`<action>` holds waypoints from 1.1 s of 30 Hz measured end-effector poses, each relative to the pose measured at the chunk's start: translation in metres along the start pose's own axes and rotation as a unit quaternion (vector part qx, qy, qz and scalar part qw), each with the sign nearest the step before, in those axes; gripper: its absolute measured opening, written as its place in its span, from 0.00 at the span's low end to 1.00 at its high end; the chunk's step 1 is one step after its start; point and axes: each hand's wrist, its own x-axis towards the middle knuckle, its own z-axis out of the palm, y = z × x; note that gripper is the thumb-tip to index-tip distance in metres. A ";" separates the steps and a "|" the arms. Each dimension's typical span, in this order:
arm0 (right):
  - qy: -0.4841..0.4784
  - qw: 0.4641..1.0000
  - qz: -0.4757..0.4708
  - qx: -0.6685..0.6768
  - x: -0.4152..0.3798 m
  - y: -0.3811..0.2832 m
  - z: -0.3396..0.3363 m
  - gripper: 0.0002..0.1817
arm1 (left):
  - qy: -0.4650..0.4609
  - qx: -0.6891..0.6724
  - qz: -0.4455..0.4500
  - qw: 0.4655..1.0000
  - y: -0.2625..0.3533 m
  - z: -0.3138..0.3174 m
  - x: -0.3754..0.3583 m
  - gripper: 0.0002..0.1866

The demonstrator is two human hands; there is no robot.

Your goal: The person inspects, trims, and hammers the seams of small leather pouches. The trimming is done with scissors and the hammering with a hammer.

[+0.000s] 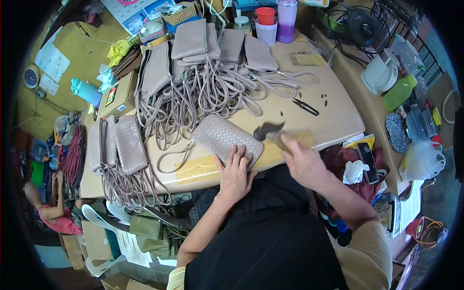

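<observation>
A grey-taupe woven wristlet pouch (217, 135) lies flat near the table's front edge, its strap looping out to the left. My left hand (236, 166) rests on the pouch's lower right part, fingers stretched out and pressing down. In my right hand (304, 162) is a hammer (269, 130), gripped by its handle. The dark hammer head overlaps the pouch's right end in this view. Beyond my right hand, a pair of black thread snips (306, 107) lies on the table among several small dark bits.
A big heap of similar pouches (191, 43) with tangled straps covers the table's back left; a smaller stack (128, 145) sits at the left edge. A purple bottle (286, 21), a white kettle (380, 72) and a fan (367, 29) stand behind. At far left, another person (60, 212) sits.
</observation>
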 end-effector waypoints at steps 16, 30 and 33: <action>-0.046 0.989 0.092 0.108 -0.010 0.022 0.002 0.23 | -0.169 -0.162 0.175 0.956 -0.038 -0.055 -0.044 0.19; -0.141 0.988 0.035 -0.061 0.064 0.001 0.014 0.32 | 0.001 -0.004 0.009 1.000 -0.028 -0.025 0.003 0.29; -0.002 0.997 -0.036 0.063 0.071 -0.007 0.031 0.30 | 0.009 0.020 0.021 1.000 -0.030 -0.023 0.002 0.31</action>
